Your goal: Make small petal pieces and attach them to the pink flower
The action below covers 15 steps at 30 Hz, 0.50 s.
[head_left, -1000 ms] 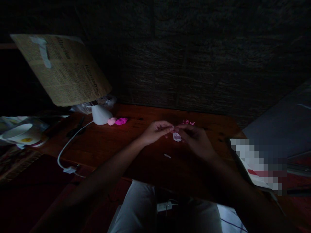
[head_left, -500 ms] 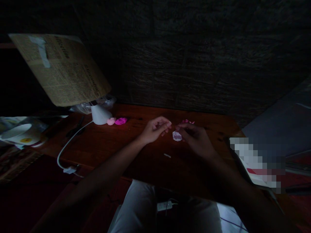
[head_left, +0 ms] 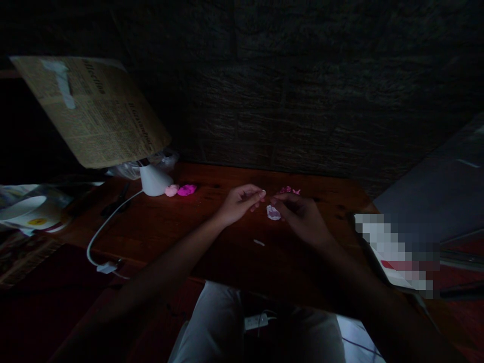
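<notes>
- White cup [head_left: 24, 212], far left of the white-and-purple piece [head_left: 273, 212]; probably kept there out of reach of the forearms.
- White lamp base [head_left: 154, 181] under a newsprint lampshade [head_left: 91, 116], left of and beyond the piece; perhaps set back to leave working room.
- Pale pink lump [head_left: 172, 190] and magenta lump [head_left: 187, 189], side by side, left of and beyond the piece; likely put aside as spare stuff, close enough for the left hand to reach.
- Left hand [head_left: 242, 204], just left of the piece, with a small whitish bit [head_left: 263, 193] pinched between thumb and fingertip; a fine grip, apparently for something too small for a palm.
- Pale strip [head_left: 259, 242], lying on the bench [head_left: 215, 176], nearer the body than the piece; seemingly laid down loose, within easy reach.
- White-and-purple piece itself, apparently resting on the bench, just below the right fingertips.
- Bright pink bits [head_left: 290, 190], just beyond the piece, partly hidden.
- Right hand [head_left: 304, 219], just right of the piece, fingertips drawn together; cannot tell about anything between them.
</notes>
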### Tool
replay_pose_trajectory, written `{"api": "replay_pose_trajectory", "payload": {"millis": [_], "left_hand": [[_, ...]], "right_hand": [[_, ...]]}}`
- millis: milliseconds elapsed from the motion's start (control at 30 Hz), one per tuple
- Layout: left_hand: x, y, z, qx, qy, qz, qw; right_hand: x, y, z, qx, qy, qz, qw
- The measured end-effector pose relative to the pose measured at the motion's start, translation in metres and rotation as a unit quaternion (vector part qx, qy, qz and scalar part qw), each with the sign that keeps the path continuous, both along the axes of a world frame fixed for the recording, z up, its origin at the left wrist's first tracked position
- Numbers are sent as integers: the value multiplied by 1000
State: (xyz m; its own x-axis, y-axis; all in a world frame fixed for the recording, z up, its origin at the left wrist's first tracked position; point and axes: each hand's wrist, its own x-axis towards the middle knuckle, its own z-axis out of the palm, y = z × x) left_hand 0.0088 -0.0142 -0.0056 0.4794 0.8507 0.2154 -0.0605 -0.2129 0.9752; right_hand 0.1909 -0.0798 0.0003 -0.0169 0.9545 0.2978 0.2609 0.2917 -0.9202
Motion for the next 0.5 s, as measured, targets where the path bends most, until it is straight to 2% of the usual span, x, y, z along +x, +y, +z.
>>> {"api": "replay_pose_trajectory", "payload": {"millis": [167,500], "left_hand": [[0,0,1,3,-5,4,1000],[4,-1,-7,16,-12,-41,999]], "right_hand": [[0,0,1,9,-7,-5,1000],[0,-1,2,13,-5,2,1000]]}}
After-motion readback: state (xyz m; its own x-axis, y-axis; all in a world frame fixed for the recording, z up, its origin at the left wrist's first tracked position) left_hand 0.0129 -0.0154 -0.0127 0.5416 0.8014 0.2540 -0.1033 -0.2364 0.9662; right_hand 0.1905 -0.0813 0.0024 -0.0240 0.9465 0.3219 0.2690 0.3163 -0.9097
